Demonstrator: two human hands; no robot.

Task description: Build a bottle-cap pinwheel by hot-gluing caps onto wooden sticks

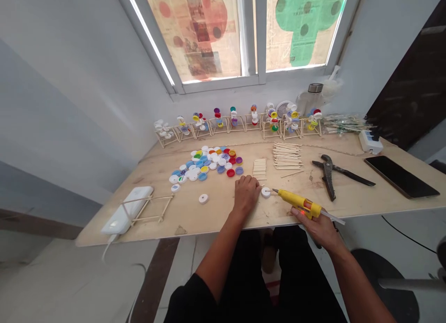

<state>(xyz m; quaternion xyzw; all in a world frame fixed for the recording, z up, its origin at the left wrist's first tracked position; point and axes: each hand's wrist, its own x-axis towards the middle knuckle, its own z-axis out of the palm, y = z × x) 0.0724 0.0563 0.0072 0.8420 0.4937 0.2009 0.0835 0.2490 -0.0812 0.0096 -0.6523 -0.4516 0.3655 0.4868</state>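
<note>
My right hand [318, 228] is wrapped round a yellow glue gun [300, 203], with a glue stick poking out of its back end. The gun's nozzle points left at a white bottle cap [265, 192] lying on the table. Just left of that cap, my left hand [246, 193] rests on the tabletop with its fingers curled together; what they hold, if anything, is hidden. Another white cap with a dark dot in its middle [203, 199] lies farther left. Beyond my left hand is a short row of small sticks [259, 167].
A pile of coloured bottle caps [212, 160] spreads at the centre left. Longer sticks [287, 156], pliers [329, 172] and a phone [401, 176] lie to the right. A stick frame [151, 208] leans on a white power strip [128, 209]. Cap-and-stick models [219, 121] line the back.
</note>
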